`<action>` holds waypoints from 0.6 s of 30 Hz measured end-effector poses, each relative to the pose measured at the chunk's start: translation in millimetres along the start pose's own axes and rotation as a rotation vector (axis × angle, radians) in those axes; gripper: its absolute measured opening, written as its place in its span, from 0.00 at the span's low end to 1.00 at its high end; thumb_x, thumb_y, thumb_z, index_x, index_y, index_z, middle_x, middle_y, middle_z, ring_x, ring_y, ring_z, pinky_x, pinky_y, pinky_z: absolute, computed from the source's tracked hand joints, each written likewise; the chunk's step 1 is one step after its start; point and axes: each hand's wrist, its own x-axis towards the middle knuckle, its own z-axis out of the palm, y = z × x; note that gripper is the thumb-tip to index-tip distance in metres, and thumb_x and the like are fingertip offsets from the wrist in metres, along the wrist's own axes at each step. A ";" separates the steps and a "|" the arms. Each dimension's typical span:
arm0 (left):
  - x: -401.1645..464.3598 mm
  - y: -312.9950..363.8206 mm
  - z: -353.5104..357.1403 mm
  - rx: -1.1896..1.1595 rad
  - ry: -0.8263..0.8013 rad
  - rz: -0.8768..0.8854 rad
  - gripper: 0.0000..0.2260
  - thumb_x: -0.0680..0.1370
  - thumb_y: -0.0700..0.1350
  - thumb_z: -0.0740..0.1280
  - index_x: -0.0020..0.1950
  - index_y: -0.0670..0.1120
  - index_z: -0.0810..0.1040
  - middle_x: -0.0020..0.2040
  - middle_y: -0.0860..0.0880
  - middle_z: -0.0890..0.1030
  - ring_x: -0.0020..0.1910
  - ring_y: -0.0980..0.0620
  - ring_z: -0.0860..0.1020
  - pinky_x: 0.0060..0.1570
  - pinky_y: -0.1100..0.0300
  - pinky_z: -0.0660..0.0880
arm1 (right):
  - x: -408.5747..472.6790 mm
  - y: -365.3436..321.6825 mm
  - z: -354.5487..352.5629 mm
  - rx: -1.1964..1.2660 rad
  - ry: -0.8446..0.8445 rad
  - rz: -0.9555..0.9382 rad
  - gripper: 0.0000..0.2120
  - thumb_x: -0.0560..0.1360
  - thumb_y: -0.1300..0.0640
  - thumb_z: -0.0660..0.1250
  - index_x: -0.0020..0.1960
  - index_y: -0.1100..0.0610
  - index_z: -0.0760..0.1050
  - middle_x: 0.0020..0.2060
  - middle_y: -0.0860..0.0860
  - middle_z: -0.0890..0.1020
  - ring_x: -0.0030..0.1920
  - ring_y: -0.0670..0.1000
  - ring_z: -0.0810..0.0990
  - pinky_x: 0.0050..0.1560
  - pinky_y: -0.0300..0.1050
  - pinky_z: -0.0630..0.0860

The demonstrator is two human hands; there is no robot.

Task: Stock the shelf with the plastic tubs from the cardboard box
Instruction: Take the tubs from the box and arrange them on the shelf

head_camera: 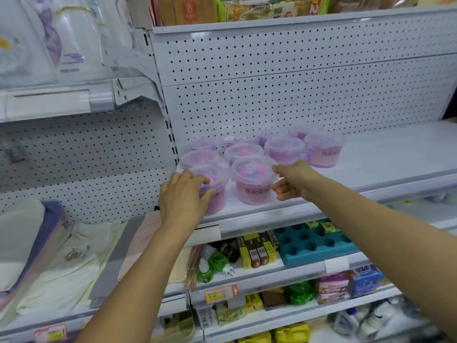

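Nearest to the camera are the two bare forearms, which reach up to the white metal shelf with the perforated back panel. The left hand lies over the front left clear plastic tub with pink and purple filling; its fingers are curled over the lid and its thumb presses the side wall, so it grips this tub at the shelf's front edge. The right hand is at the right side of the neighbouring front tub; thumb and fingers are bent toward its rim and wall, and it seems to pinch it, though the contact is partly hidden.

Behind these two tubs, toward the panel, about eight more of the same tubs stand upright in rough rows, all in the left part of the shelf. The right part of the shelf has no tubs.

The cardboard box is not in view, so I cannot tell how many tubs remain. I judge that the stocking is well started but not finished.
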 end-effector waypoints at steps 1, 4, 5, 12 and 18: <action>-0.8 3.1 0.2 0.012 0.000 0.002 0.17 0.77 0.59 0.64 0.62 0.55 0.77 0.59 0.52 0.77 0.61 0.48 0.70 0.58 0.53 0.64 | -2.1 1.7 -3.5 -0.055 0.005 -0.024 0.23 0.79 0.53 0.63 0.66 0.69 0.66 0.37 0.62 0.80 0.29 0.56 0.77 0.29 0.47 0.80; -6.6 17.1 -0.5 -0.021 0.036 0.046 0.20 0.77 0.59 0.64 0.65 0.52 0.75 0.61 0.49 0.77 0.61 0.46 0.71 0.60 0.52 0.64 | -14.5 9.9 -17.2 -0.401 0.099 -0.222 0.24 0.79 0.46 0.60 0.64 0.64 0.69 0.48 0.58 0.81 0.42 0.57 0.80 0.44 0.55 0.81; -9.7 26.5 -0.7 -0.052 0.049 0.079 0.21 0.77 0.58 0.64 0.66 0.51 0.75 0.62 0.49 0.76 0.62 0.46 0.71 0.61 0.51 0.63 | -21.7 15.1 -26.2 -0.532 0.151 -0.309 0.24 0.78 0.43 0.59 0.66 0.60 0.69 0.53 0.56 0.80 0.50 0.57 0.80 0.50 0.56 0.78; -43.9 133.9 7.4 -0.222 0.096 0.311 0.28 0.78 0.63 0.53 0.73 0.50 0.65 0.69 0.48 0.71 0.68 0.47 0.67 0.68 0.50 0.62 | -80.8 72.3 -118.9 -1.040 0.422 -0.704 0.28 0.78 0.41 0.56 0.72 0.56 0.65 0.68 0.57 0.72 0.65 0.61 0.70 0.61 0.56 0.70; -90.7 263.5 36.1 -0.347 0.025 0.457 0.30 0.78 0.64 0.52 0.75 0.49 0.63 0.71 0.47 0.68 0.69 0.46 0.65 0.70 0.47 0.62 | -139.9 132.0 -224.7 -1.153 0.613 -0.665 0.27 0.76 0.42 0.58 0.70 0.57 0.68 0.68 0.57 0.71 0.66 0.60 0.70 0.60 0.58 0.71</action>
